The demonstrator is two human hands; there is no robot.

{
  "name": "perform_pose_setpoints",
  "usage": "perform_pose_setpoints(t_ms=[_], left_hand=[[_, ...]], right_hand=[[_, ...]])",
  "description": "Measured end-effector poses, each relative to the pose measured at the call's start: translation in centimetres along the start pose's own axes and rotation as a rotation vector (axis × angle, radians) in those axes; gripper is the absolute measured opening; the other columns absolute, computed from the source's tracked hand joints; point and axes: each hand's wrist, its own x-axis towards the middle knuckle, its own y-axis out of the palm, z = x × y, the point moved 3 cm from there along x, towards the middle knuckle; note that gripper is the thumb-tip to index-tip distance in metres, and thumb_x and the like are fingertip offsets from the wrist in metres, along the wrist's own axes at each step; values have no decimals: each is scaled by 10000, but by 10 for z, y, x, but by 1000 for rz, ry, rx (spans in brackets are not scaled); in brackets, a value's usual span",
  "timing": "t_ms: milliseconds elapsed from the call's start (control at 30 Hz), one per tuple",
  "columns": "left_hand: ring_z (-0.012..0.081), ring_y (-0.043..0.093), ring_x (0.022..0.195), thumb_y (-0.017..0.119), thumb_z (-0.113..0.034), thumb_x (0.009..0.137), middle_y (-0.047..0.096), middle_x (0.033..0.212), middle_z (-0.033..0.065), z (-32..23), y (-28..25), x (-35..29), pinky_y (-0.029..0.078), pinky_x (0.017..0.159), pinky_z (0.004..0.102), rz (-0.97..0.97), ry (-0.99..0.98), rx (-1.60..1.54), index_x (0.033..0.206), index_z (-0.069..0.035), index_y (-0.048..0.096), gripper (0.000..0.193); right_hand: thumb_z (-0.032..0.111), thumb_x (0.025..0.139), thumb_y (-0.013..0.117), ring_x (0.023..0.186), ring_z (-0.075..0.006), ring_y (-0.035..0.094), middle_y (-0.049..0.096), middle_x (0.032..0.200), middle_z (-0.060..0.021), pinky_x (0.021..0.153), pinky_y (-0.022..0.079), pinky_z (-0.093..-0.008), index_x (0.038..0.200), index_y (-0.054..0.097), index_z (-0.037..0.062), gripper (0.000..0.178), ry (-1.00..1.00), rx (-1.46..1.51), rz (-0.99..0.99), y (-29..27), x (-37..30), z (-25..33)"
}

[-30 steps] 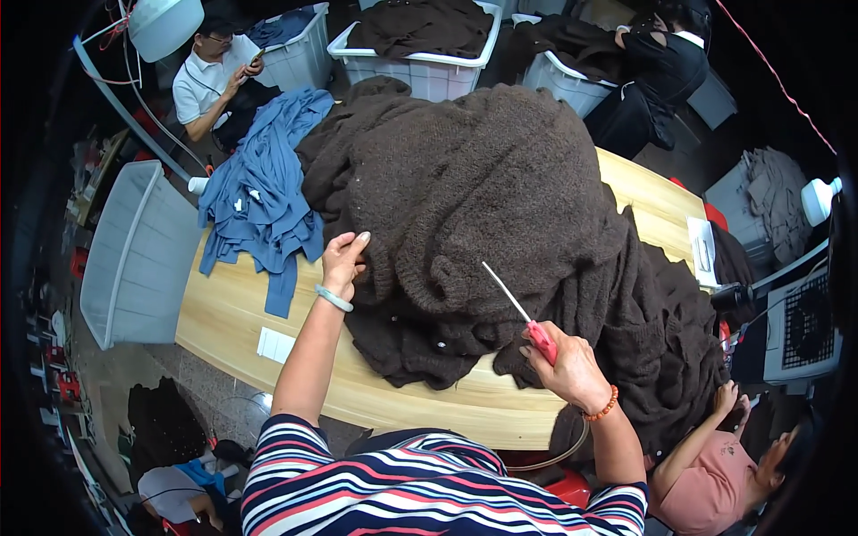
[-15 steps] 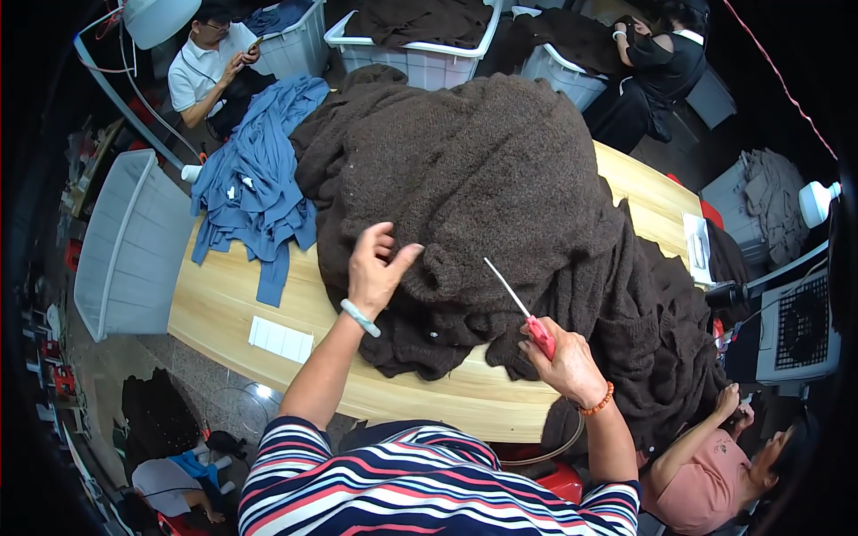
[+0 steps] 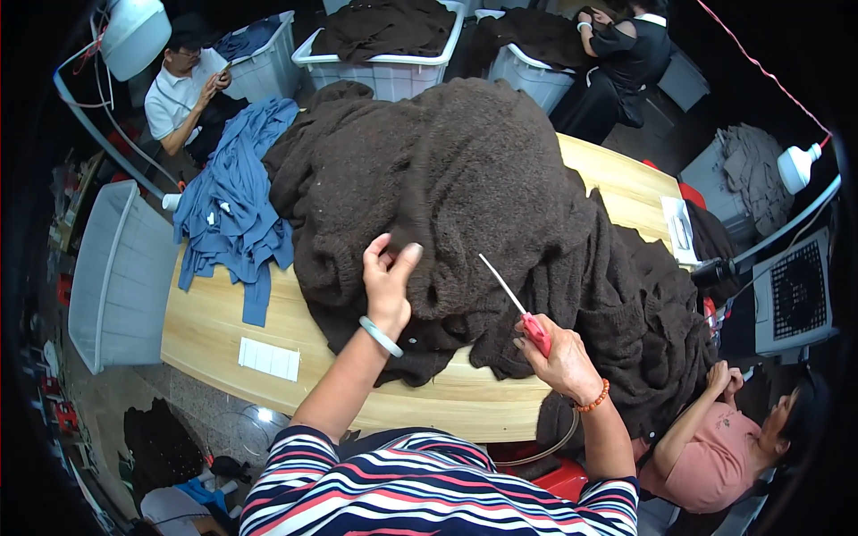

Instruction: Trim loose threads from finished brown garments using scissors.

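Note:
A big heap of dark brown knitted garments [image 3: 474, 170] covers the middle of the wooden table [image 3: 214, 330]. My left hand [image 3: 388, 288], with a pale bangle at its wrist, is at the near face of the heap. Its thumb and fingers close on a fold of the knit, which is blurred and raised above them. In my right hand [image 3: 565, 357] are scissors [image 3: 534, 332] with red handles. Their slim blades look closed and point away to the left, over the brown knit and apart from my left hand.
Blue garments [image 3: 234, 192] lie at the table's left, near a white paper strip [image 3: 269, 358]. Grey bins [image 3: 380, 76] of clothing stand behind, and another bin [image 3: 112, 277] at left. Several people sit around. A lamp [image 3: 798, 167] hangs at right.
My left hand has moved slightly right and closed on a fold of the brown knit, which has risen. My right hand holds the scissors much as before. The whole view has shifted a little.

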Motion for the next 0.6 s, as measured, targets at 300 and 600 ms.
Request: perform_pose_setpoints(t_ms=[300, 600], left_hand=[[295, 609, 1114, 630, -124, 928, 656, 1192, 130, -27, -7, 60, 475, 1019, 428, 39, -418, -423, 1198, -16, 625, 291], [309, 689, 914, 605, 96, 811, 693, 1013, 158, -76, 138, -44, 544, 844, 317, 941, 990, 977, 1107, -26, 671, 326]], right_hand=[[192, 888, 671, 842, -387, 676, 680, 868, -184, 736, 536, -419, 1070, 605, 59, 235, -38, 19, -32, 1, -4, -15], [178, 883, 666, 820, -388, 673, 671, 829, -180, 729, 529, -417, 1044, 605, 64, 206, 21, 82, -157, -19, -29, -48]])
